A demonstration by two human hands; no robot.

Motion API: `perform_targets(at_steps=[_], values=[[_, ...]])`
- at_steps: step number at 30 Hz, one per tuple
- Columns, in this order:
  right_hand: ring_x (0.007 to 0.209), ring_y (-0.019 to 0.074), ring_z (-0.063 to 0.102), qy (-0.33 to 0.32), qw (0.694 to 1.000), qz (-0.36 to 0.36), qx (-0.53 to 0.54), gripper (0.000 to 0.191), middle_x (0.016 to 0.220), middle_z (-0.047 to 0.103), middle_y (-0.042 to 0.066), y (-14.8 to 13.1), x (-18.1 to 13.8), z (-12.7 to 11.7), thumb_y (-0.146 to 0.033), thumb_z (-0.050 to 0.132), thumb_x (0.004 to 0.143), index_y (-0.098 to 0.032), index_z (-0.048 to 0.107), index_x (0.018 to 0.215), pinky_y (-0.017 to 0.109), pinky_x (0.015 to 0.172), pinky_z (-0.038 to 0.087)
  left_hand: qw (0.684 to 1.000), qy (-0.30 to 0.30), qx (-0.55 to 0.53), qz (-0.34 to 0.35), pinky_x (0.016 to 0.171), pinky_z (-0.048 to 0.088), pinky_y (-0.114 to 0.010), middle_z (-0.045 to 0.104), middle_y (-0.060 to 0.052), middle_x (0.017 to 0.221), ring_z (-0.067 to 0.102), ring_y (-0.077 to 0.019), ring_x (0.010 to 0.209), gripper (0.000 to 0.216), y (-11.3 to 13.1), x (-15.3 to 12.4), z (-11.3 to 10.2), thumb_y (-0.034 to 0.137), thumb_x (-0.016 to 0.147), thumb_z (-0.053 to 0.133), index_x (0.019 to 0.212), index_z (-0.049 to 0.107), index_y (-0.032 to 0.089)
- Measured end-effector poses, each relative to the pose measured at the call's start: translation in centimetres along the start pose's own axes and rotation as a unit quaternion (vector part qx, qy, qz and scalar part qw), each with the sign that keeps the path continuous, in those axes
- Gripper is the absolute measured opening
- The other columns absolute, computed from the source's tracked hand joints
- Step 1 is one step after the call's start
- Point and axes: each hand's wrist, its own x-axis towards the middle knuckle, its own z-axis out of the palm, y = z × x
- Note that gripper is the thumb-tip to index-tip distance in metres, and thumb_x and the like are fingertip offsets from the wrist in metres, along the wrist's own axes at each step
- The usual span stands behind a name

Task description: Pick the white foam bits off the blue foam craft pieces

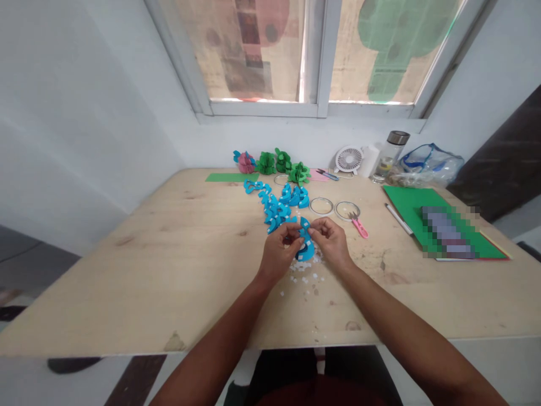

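Between my two hands is a curved blue paper cutout (306, 251) dotted with small white squares. My left hand (280, 249) is closed on its left side, the fingertips near its upper part. From the other side my right hand (331, 239) pinches its upper right edge between thumb and fingers. Just beyond my hands lies a cluster of similar blue paper pieces (275, 210), also bearing white squares. Small white paper bits (305, 273) are scattered on the table below the cutout.
Beyond the hands are tape rolls (322, 206), pink-handled scissors (360, 226) and green paper flowers (266, 163). At the right lie a marker (398, 219) and green sheets (406, 197). A small white fan (349, 159), a bottle (392, 153) and a plastic bag (431, 163) stand by the wall.
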Motion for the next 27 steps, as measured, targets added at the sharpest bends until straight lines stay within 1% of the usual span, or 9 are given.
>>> perform_targets(at_steps=[9, 12, 16, 27], values=[[0.062, 0.0125, 0.051, 0.011, 0.998, -0.042, -0.055, 0.013, 0.067, 0.057, -0.001, -0.49, -0.33, 0.2, -0.031, 0.061, 0.073, -0.018, 0.057, 0.073, 0.025, 0.06, 0.04, 1.0, -0.005, -0.014, -0.011, 0.056, 0.051, -0.022, 0.061, 0.001, 0.07, 0.058, -0.0112, 0.061, 0.02, -0.11, 0.05, 0.06, 0.019, 0.069, 0.062, 0.089, 0.063, 0.017], [0.061, 0.0123, 0.05, 0.001, 0.999, -0.029, -0.041, 0.014, 0.067, 0.056, -0.001, -0.42, -0.3, 0.16, -0.032, 0.061, 0.073, -0.018, 0.056, 0.074, 0.024, 0.058, 0.039, 1.0, -0.008, -0.023, -0.012, 0.058, 0.052, -0.023, 0.061, 0.001, 0.071, 0.059, -0.012, 0.063, 0.021, -0.14, 0.0, 0.05, 0.02, 0.07, 0.062, 0.09, 0.063, 0.017], [0.059, 0.0119, 0.049, -0.013, 1.0, 0.001, -0.002, 0.015, 0.066, 0.055, -0.002, -0.16, -0.15, 0.11, -0.032, 0.062, 0.072, -0.018, 0.056, 0.074, 0.024, 0.056, 0.038, 1.0, -0.006, -0.008, -0.003, 0.058, 0.051, -0.022, 0.061, 0.001, 0.07, 0.058, -0.0112, 0.062, 0.019, -0.07, -0.02, -0.01, 0.019, 0.069, 0.062, 0.088, 0.063, 0.017], [0.058, 0.0117, 0.05, -0.004, 1.0, 0.002, -0.009, 0.015, 0.065, 0.056, -0.002, 0.14, -0.03, -0.01, -0.031, 0.062, 0.072, -0.018, 0.055, 0.074, 0.024, 0.054, 0.038, 1.0, -0.011, 0.013, 0.012, 0.059, 0.051, -0.022, 0.062, 0.001, 0.069, 0.058, -0.0113, 0.062, 0.016, 0.39, 0.02, -0.05, 0.017, 0.069, 0.06, 0.086, 0.063, 0.017]])
